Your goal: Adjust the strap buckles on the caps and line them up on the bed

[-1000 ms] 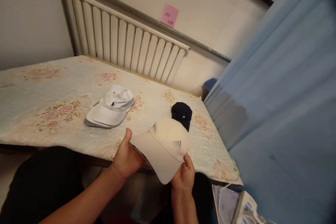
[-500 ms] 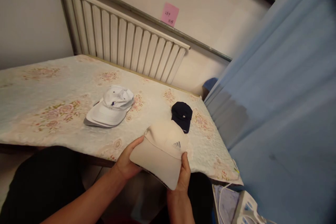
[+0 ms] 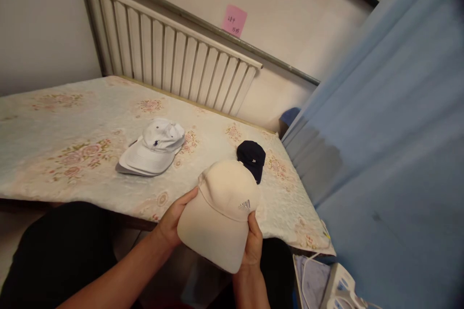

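A beige cap point(image 3: 221, 212) with a small logo on its front is held over the near edge of the table, brim toward me. My left hand point(image 3: 173, 219) grips the left side of the brim, fingers curled under it. My right hand point(image 3: 252, 246) grips the right side of the brim, thumb on top. Behind the beige cap a dark navy cap point(image 3: 251, 157) lies on the table. A white cap point(image 3: 152, 148) rests farther left on the floral tablecloth point(image 3: 72, 154).
A white radiator point(image 3: 170, 58) runs along the wall behind the table, with a pink note point(image 3: 234, 20) stuck above it. A blue curtain point(image 3: 391, 145) hangs close on the right. A white appliance with a cord point(image 3: 340, 289) sits low at the right.
The beige cap has tilted so its top and brim face me more fully, and both hands have shifted their hold along the brim. The other two caps have not moved.
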Available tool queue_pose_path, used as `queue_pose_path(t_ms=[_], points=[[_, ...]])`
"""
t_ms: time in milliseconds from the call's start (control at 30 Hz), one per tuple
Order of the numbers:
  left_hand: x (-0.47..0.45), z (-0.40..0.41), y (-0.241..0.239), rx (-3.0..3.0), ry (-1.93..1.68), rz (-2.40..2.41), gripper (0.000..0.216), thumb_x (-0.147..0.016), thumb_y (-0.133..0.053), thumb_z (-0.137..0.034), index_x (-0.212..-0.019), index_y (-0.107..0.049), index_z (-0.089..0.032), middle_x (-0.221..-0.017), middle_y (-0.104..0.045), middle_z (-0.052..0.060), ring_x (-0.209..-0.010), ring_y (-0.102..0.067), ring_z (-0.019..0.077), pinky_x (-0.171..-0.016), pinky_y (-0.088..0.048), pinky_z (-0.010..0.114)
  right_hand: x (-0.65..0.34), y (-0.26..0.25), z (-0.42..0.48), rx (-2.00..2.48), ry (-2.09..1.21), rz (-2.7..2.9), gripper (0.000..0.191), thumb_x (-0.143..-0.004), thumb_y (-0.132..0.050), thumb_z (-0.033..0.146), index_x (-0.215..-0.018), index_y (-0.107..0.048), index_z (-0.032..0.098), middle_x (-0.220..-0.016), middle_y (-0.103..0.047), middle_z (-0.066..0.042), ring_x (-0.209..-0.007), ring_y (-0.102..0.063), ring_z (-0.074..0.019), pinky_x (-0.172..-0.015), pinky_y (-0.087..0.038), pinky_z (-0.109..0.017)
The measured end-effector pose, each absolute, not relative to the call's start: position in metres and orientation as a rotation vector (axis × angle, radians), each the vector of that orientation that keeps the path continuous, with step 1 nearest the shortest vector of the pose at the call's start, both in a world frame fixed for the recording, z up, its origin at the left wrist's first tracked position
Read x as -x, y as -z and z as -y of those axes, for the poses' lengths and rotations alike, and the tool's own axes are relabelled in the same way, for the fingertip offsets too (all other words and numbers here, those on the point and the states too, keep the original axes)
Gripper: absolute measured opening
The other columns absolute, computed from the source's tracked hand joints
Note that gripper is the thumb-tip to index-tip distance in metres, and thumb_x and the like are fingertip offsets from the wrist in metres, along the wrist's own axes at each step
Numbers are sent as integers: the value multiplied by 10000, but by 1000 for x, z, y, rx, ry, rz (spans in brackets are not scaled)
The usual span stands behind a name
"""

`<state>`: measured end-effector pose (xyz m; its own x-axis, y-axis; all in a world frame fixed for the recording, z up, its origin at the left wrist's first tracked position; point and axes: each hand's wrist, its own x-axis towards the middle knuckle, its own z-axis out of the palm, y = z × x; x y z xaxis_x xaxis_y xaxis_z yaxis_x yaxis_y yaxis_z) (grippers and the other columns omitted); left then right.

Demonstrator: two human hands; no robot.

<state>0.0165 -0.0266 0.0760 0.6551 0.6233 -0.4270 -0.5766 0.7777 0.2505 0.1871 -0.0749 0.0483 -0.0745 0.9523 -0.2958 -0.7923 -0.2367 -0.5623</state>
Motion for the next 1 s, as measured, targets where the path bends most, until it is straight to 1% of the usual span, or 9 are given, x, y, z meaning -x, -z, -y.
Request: queue_pose_path(t_ms=[100,267,400,533,600,667,767,900,1000], points=[[-17,27,-74,-111,-687,-519,530,-865,-533,-393,-1279,-552,-63,-854,-750,151,-821,-715,312,-806,-540,420,-186,-50,73,717,-1633,305,623,-823,-455,643,-1133,-657,142,-1047,-725,-146,-1103,-625,-292,-972,-436,-542],[-17,23,-71,-130,-783,-481,508,-880,-527,-355,-1298,-526,-68,-876,-752,138,-805,-719,289,-808,-549,407,-186,-44,72,636,-1527,275,577,-826,-451,660,-1154,-646,226,-1076,-725,-88,-1076,-641,-270,-1005,-409,-525],[-19,18,-73,-109,-877,-486,501,-886,-521,-327,-1315,-507,-69,-935,-743,156,-827,-716,292,-816,-553,417,-181,-34,69,616,-1508,236,601,-821,-455,673,-1154,-643,210,-1125,-706,-93,-1088,-634,-253,-1027,-399,-486],[-19,11,-69,-123,-958,-481,486,-893,-513,-304,-1324,-501,-79,-969,-738,156,-858,-712,287,-826,-555,410,-174,-33,69,594,-1453,257,641,-795,-479,695,-1148,-637,185,-1198,-669,-113,-1162,-586,-233,-1053,-383,-437],[-19,6,-66,-128,-986,-486,478,-905,-494,-294,-1331,-492,-79,-977,-737,153,-877,-709,283,-834,-552,410,-170,-37,71,539,-1464,306,677,-762,-506,716,-1172,-620,189,-1254,-635,-120,-1193,-561,-242,-1059,-374,-448],[-21,3,-63,-134,-1014,-496,473,-914,-482,-282,-1337,-483,-71,-993,-734,155,-905,-703,280,-855,-545,407,-165,-41,73,482,-1504,366,699,-713,-578,709,-1195,-604,203,-1292,-607,-123,-1207,-548,-266,-1058,-367,-480],[-26,2,-63,-155,-1083,-497,462,-903,-500,-223,-1337,-484,-66,-1032,-725,153,-950,-691,272,-900,-526,391,-156,-46,75,466,-1552,435,646,-697,-690,596,-1211,-595,216,-1308,-595,-124,-1211,-545,-287,-1055,-364,-513],[-34,9,-65,-237,-1113,-447,468,-859,-557,-138,-1322,-504,-94,-1073,-716,138,-986,-679,265,-934,-506,377,-144,-48,72,541,-1492,416,557,-803,-638,434,-1305,-517,227,-1311,-596,-108,-1206,-552,-267,-1036,-393,-528],[-34,13,-64,-282,-1118,-459,463,-845,-585,-129,-1302,-520,-119,-1079,-716,126,-992,-676,261,-924,-510,374,-140,-45,69,596,-1445,359,558,-814,-620,302,-1347,-471,229,-1265,-633,-88,-1155,-593,-249,-1029,-415,-514]])
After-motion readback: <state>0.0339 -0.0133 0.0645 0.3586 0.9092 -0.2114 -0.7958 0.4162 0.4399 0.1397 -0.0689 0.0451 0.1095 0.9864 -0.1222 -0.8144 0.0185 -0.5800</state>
